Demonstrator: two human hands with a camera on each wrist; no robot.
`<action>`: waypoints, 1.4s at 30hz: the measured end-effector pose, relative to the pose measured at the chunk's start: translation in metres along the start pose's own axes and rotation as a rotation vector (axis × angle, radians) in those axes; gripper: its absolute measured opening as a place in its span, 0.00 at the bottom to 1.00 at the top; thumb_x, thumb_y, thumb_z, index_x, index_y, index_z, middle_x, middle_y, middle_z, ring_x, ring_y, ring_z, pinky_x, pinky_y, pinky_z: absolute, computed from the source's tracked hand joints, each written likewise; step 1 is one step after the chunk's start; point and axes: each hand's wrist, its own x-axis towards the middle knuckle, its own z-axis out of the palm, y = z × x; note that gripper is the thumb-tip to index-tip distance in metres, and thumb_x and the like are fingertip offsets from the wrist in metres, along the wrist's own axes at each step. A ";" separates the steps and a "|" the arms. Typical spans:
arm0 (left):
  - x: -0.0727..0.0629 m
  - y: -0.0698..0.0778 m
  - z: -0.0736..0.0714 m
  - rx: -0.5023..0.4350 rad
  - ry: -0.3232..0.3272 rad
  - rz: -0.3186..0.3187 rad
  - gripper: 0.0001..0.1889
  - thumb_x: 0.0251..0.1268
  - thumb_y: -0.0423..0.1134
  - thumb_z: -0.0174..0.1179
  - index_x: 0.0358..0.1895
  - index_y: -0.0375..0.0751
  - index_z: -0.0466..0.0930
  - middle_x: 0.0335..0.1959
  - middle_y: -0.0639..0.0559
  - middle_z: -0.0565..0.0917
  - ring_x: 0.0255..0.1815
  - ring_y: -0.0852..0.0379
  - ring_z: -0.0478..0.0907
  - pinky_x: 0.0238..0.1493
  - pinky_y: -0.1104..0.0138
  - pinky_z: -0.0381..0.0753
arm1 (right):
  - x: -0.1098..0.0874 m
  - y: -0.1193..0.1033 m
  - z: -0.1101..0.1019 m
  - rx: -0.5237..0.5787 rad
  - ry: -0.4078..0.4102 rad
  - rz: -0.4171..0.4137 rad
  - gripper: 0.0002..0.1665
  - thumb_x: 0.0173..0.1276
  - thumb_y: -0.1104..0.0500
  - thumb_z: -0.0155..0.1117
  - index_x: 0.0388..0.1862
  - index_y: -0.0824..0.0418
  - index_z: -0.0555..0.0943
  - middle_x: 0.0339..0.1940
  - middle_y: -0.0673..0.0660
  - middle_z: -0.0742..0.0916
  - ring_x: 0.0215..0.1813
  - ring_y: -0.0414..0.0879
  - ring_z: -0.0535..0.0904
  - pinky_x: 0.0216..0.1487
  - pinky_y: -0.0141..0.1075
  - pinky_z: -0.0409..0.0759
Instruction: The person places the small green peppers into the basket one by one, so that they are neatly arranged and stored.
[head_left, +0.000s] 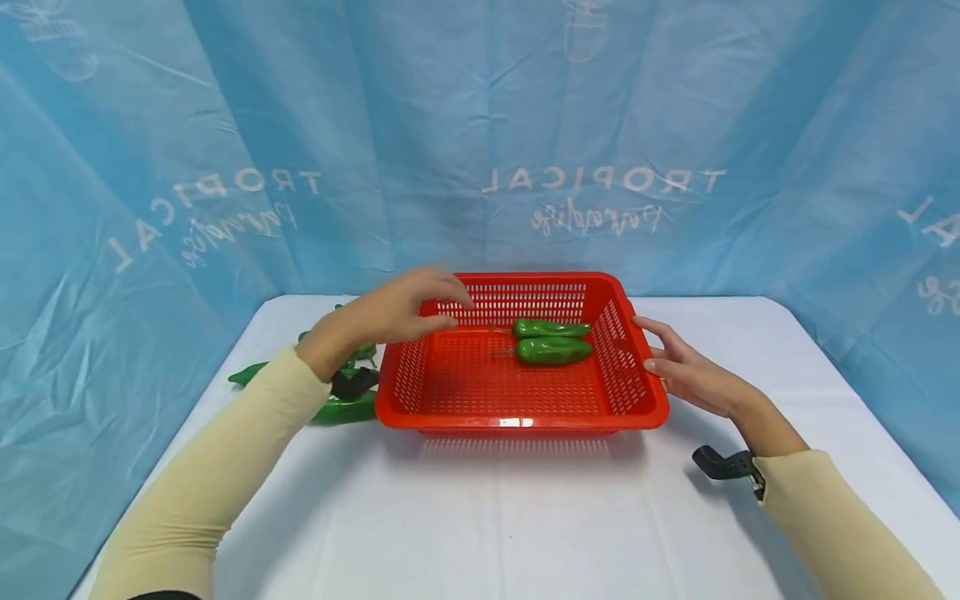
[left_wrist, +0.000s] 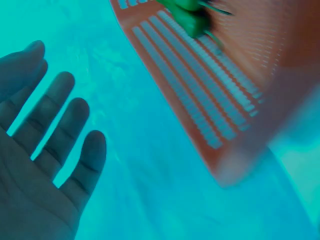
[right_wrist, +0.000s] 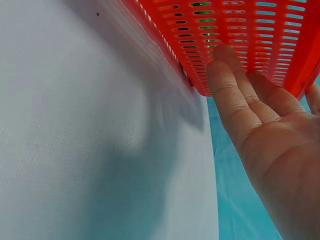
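Note:
A red plastic basket (head_left: 510, 421) with slotted walls stands on the table and holds two green peppers (head_left: 553, 350) lying side by side. Over its left rim hovers my left hand (head_left: 393, 308), thumb and fingers apart. The left wrist view shows that hand's fingers (left_wrist: 82, 165) spread, with nothing in the palm. On the other side, my right hand (head_left: 693, 371) touches the basket's right rim with thumb and fingertips. From the right wrist camera, its nearly straight fingers (right_wrist: 232, 95) lie against the slotted outer wall beneath the rim.
More green peppers (head_left: 345, 410) lie on the white table (head_left: 480, 517) left of the basket, partly hidden by the left forearm. Behind the table hangs a blue printed curtain (head_left: 420, 125). Each wrist wears a black band (head_left: 723, 463).

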 end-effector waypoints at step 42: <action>-0.156 -0.058 0.055 0.260 0.012 -0.283 0.12 0.64 0.37 0.65 0.50 0.46 0.85 0.50 0.50 0.85 0.52 0.47 0.82 0.51 0.51 0.83 | 0.001 0.001 0.001 -0.023 0.009 0.007 0.42 0.77 0.57 0.50 0.80 0.41 0.41 0.63 0.43 0.75 0.59 0.36 0.79 0.56 0.44 0.84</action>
